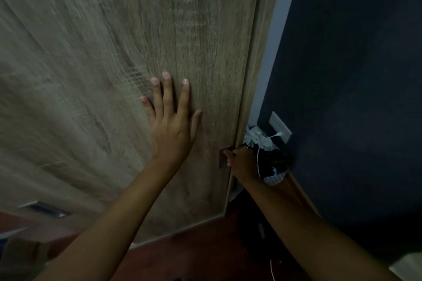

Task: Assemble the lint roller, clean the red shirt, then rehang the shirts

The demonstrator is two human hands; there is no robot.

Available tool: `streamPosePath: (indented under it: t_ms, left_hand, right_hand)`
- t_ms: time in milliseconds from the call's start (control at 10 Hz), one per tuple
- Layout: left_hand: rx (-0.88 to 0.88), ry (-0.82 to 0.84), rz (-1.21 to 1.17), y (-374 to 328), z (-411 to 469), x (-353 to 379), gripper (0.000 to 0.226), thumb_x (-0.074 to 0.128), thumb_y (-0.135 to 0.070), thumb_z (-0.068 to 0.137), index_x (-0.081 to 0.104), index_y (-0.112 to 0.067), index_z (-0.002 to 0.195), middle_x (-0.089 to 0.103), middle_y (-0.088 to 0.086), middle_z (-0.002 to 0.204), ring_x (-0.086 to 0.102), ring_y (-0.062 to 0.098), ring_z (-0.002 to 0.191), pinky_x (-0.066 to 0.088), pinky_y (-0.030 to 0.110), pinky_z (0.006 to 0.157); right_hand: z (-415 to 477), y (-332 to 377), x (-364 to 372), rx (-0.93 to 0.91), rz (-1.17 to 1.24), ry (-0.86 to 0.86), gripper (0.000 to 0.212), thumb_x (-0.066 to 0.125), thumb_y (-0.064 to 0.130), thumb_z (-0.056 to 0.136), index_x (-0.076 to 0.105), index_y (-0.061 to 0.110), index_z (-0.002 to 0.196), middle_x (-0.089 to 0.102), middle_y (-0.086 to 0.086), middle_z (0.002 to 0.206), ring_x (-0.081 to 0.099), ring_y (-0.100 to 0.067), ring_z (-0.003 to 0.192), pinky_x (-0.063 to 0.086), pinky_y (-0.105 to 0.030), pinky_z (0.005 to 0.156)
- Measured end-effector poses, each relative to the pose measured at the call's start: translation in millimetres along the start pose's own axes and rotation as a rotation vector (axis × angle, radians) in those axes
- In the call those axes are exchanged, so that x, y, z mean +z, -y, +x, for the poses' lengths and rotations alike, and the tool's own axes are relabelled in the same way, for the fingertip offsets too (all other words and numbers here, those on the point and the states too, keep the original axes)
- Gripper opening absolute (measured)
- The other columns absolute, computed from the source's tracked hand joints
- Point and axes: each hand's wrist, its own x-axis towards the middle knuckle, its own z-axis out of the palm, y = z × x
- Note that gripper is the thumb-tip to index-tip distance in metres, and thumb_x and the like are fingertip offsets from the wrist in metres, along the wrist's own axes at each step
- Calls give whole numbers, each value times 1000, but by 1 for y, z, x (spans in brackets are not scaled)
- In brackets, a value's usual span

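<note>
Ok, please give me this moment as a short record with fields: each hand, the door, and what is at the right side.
Left hand: open, palm flat against the wooden door, fingers spread
Right hand: grips the dark handle near the door's right edge
Door: light wood grain, fills most of the view, blurred at the left
Wall: dark blue, right of the door
Socket: pale plate on the wall, white plug in it
Clutter: mixed pile low between door and wall, too dark to name
Floor: reddish-brown
Task items: none in view
</note>
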Motion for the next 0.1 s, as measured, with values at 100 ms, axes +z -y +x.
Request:
streamPosePath:
  t_ms: [100]
  left_hand:
    - [41,-1,-106,-18,3,-9,66,64,-32,96,36,-5,149,26,30,157,11,42,150,9,62,119]
  right_hand:
    - [-1,-3,-19,-13,-80,12,52,62,38,96,56,17,49,64,-6,59,60,-19,52,54,-31,62]
